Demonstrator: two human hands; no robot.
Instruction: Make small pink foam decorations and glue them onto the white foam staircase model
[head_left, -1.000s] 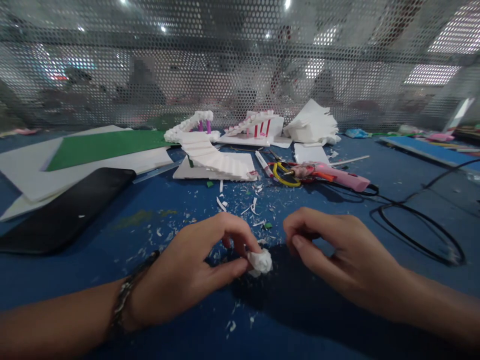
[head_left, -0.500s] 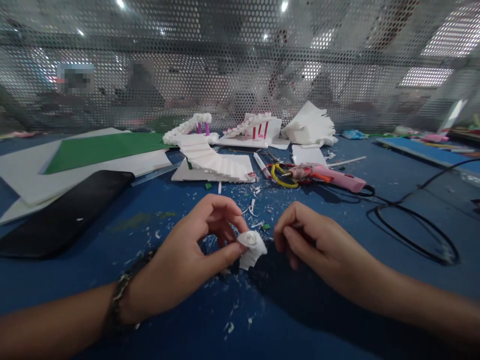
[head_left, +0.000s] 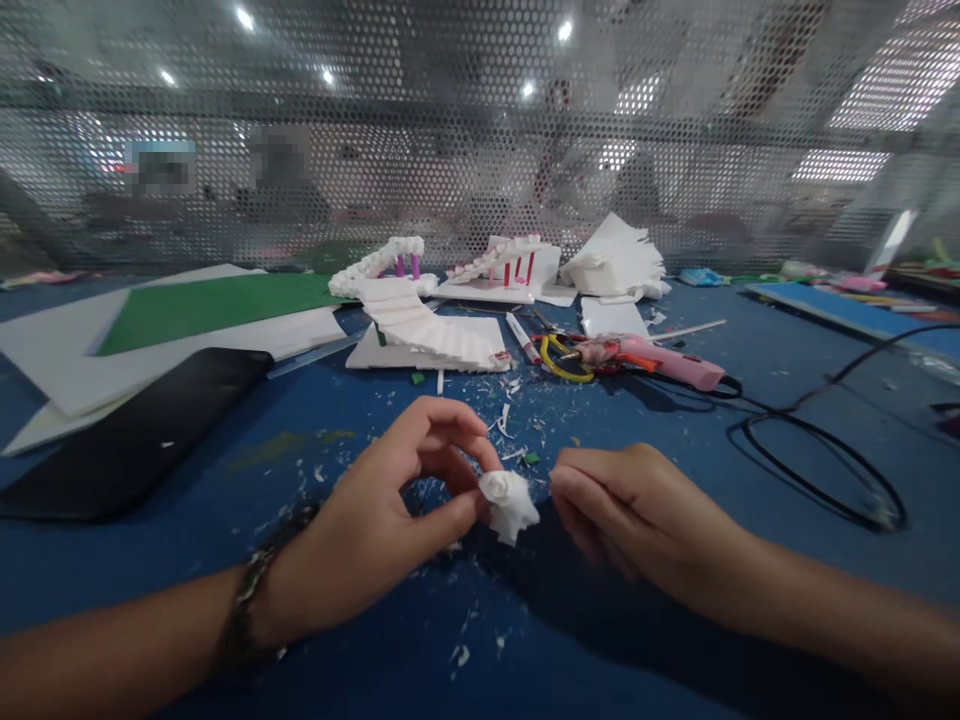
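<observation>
My left hand (head_left: 397, 500), with a dark bracelet at the wrist, pinches a small white rolled piece (head_left: 510, 505) between thumb and fingers. The piece has a spiral top like a paper rose and a ragged lower edge; whether it is paper or thin foam I cannot tell. Just to its right, apart from it, my right hand (head_left: 637, 510) is closed, thumb pressed on the bent fingers. Anything inside that pinch is hidden. White scraps (head_left: 504, 420) and a green bit (head_left: 532, 459) lie on the blue table beyond the hands.
A white stepped model (head_left: 431, 335) stands ahead, with two small staircase models behind. To its right lie a red-and-white marker (head_left: 523, 338), yellow-handled scissors (head_left: 566, 360) and a pink glue gun (head_left: 682, 365) with a looping black cord (head_left: 825, 478). A black phone-like slab (head_left: 142, 430) and green sheet (head_left: 217, 305) lie left.
The white piece has tilted and turned in my left hand. My right hand has shifted slightly lower, its fingers drawn closer together. The whole view has moved a little.
</observation>
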